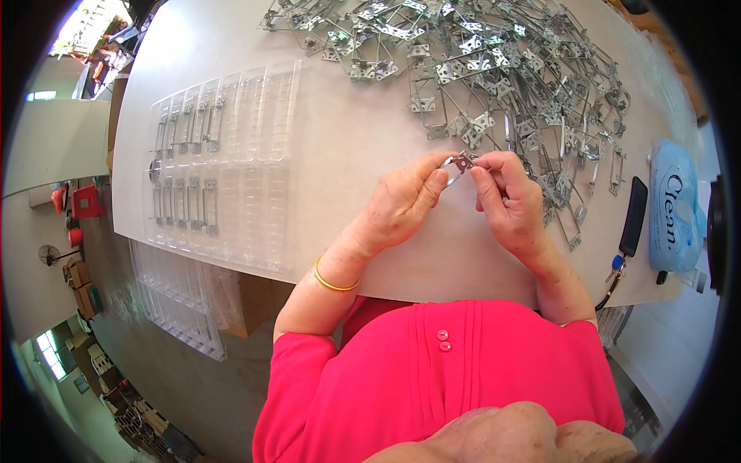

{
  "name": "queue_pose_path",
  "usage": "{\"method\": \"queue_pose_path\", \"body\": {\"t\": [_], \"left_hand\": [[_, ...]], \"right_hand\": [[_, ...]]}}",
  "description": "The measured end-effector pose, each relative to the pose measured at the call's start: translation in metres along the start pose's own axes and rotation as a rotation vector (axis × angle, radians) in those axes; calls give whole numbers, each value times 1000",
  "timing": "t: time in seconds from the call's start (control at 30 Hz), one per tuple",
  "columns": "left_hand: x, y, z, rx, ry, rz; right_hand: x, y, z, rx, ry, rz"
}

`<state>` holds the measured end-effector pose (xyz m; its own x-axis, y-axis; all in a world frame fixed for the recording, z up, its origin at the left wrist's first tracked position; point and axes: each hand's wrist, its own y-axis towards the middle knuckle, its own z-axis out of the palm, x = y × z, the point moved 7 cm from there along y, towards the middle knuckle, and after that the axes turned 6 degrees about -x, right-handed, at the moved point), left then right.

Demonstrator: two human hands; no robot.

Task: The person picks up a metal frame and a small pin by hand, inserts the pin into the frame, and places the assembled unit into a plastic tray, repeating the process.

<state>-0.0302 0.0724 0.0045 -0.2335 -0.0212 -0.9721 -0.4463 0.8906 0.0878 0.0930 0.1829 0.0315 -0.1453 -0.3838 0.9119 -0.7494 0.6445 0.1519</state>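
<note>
My left hand and my right hand meet near the middle of the table. Between their fingertips is a small metal bracket with a plate and thin rods; the fingers hide part of it. Both hands are closed, each pinching one side of the piece. Just beyond them spreads a large tangled pile of similar metal brackets. To the left lies a clear plastic tray with many slots. Several brackets stand in two rows in its left part.
At the right edge of the white table lie a blue plastic pack marked "Clean" and a long black object with a strap. More clear trays sit below the table's left edge, beside a cardboard box.
</note>
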Motion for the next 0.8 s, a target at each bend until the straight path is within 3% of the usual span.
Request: {"method": "queue_pose_path", "body": {"t": [0.07, 0.13, 0.27, 0.53, 0.63, 0.8], "left_hand": [[-2, 1, 0, -20, 90, 53], [-13, -1, 0, -127, 284, 320], [-15, -3, -1, -130, 349, 348], [-28, -6, 0, -166, 551, 456], [-27, -7, 4, -124, 575, 548], [-30, -8, 9, -80, 612, 509]], "right_hand": [[1, 0, -1, -11, 1, 6], [-1, 0, -1, -5, -1, 29], [1, -1, 0, 9, 8, 47], [-6, -4, 7, 141, 286, 385], [-8, -4, 9, 172, 309, 408], [-18, -4, 12, 227, 488, 522]]}}
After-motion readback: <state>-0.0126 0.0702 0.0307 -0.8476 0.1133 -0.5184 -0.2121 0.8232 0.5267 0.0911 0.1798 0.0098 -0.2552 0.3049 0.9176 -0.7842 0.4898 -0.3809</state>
